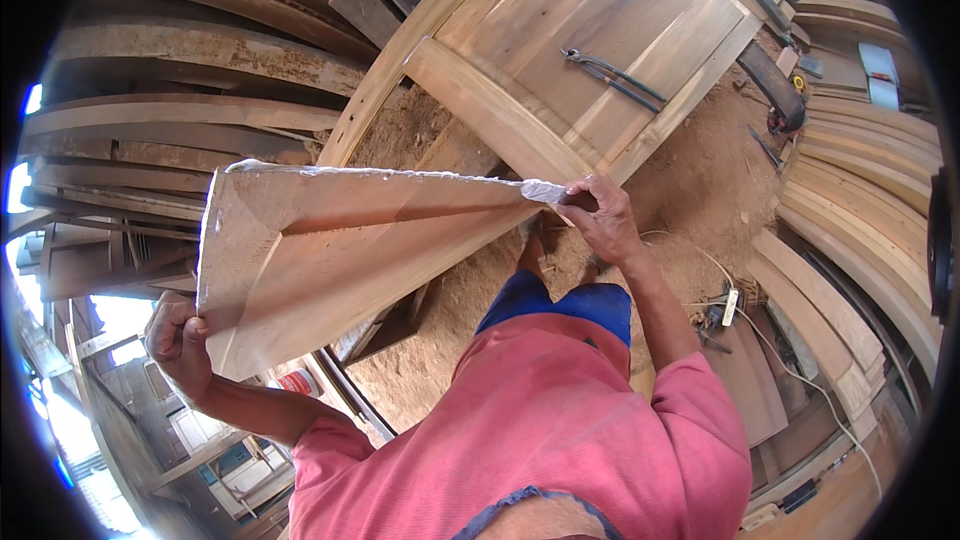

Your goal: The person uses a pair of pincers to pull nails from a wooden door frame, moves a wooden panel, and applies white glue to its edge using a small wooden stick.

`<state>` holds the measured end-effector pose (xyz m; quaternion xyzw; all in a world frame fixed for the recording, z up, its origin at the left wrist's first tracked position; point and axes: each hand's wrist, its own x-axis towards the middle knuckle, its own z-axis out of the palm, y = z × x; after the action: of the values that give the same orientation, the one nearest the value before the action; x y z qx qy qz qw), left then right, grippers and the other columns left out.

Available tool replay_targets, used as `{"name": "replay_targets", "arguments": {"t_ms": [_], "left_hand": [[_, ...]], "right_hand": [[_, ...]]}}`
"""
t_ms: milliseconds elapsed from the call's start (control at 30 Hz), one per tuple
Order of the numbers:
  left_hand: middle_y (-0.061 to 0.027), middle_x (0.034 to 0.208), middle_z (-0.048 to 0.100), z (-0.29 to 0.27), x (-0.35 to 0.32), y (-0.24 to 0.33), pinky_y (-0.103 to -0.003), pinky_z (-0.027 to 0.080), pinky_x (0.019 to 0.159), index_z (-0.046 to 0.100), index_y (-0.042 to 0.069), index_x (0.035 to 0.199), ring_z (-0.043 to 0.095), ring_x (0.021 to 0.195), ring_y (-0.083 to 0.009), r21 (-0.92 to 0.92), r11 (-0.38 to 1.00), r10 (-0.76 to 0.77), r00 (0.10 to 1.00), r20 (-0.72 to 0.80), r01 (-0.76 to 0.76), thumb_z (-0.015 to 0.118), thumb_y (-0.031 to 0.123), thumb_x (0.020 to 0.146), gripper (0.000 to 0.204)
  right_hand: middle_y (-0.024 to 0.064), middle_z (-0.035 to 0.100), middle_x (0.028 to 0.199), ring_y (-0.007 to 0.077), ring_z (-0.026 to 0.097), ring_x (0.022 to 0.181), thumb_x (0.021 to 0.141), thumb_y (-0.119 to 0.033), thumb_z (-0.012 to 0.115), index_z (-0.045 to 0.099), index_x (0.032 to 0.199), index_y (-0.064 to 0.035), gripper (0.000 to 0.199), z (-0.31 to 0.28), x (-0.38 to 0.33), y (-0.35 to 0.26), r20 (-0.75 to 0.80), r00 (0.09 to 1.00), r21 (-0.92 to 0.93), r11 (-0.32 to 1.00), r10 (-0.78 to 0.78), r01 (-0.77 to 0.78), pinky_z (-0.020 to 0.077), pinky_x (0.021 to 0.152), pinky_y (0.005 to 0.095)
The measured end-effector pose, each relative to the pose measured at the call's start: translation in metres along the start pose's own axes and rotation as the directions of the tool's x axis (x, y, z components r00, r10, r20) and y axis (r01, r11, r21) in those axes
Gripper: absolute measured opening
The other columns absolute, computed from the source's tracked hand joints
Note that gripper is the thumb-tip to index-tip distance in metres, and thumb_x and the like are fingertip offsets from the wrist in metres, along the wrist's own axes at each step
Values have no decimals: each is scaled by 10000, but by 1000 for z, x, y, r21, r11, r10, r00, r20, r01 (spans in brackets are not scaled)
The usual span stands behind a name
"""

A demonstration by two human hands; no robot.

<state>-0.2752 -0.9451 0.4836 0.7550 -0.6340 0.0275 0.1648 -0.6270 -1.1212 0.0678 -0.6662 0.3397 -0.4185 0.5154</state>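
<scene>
A flat wooden panel (340,250) is held up in front of me, tilted, with a raised ridge across its face. White glue-like paste (380,173) lines its upper edge and also its left edge. My left hand (180,335) is closed on the panel's lower left edge, fingers curled. At the far right end of the upper edge, my right hand (605,220) pinches a small white, bag-like thing (543,191) against the panel's corner. Whether these fingers also grip the wood I cannot tell.
Ahead lies a framed wooden door (520,30) with pincers (610,75) on it. Curved stacks of boards (860,170) stand at right, more planks (200,50) at left. A power cord (800,380) crosses the right side. Sawdust covers the floor (690,180).
</scene>
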Motion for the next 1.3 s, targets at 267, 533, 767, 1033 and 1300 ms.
{"name": "replay_targets", "arguments": {"t_ms": [267, 533, 767, 1033, 1300], "left_hand": [[-7, 654, 435, 5, 5, -3, -276, 296, 570, 531, 6, 711, 401, 621, -117, -23, 1000, 18, 999, -28, -19, 734, 329, 840, 403], [17, 712, 400, -1, 6, -12, -255, 264, 588, 535, 17, 755, 361, 662, -95, -7, 1000, 13, 1000, 16, -13, 677, 342, 900, 383], [11, 712, 409, 3, 4, -14, -255, 272, 583, 534, 15, 754, 369, 657, -97, -27, 1000, -8, 1000, 5, 8, 684, 309, 889, 356], [-39, 663, 483, 7, 22, 2, -275, 329, 559, 550, -14, 718, 438, 607, -128, -49, 999, -20, 999, -43, 18, 731, 179, 801, 277], [-34, 643, 487, 8, 16, 2, -271, 333, 547, 577, -13, 720, 449, 588, -123, -106, 994, -36, 997, -69, 28, 773, 259, 793, 343]], "right_hand": [[52, 652, 874, 121, 631, 813, 772, -4, 760, 605, 973, -49, 258, -6, -23, 27, -82, 971, 64, 974, 223, -218, 516, 754, 271], [65, 631, 917, 144, 598, 872, 757, -40, 756, 593, 983, -30, 279, 9, -40, 75, -78, 957, -33, 958, 281, -284, 492, 813, 290], [51, 658, 928, 125, 612, 881, 837, -100, 714, 633, 1021, -34, 212, -20, -48, 52, -68, 884, 158, 880, 462, -447, 501, 817, 289], [65, 681, 988, 123, 630, 919, 790, -2, 775, 650, 1035, -44, 279, -16, 36, -79, -154, 988, 343, 937, -16, 69, 515, 823, 273], [127, 683, 990, 251, 658, 890, 747, 36, 768, 654, 953, -39, 248, 6, 87, -124, -95, 916, 161, 902, -389, 400, 562, 742, 334]]}}
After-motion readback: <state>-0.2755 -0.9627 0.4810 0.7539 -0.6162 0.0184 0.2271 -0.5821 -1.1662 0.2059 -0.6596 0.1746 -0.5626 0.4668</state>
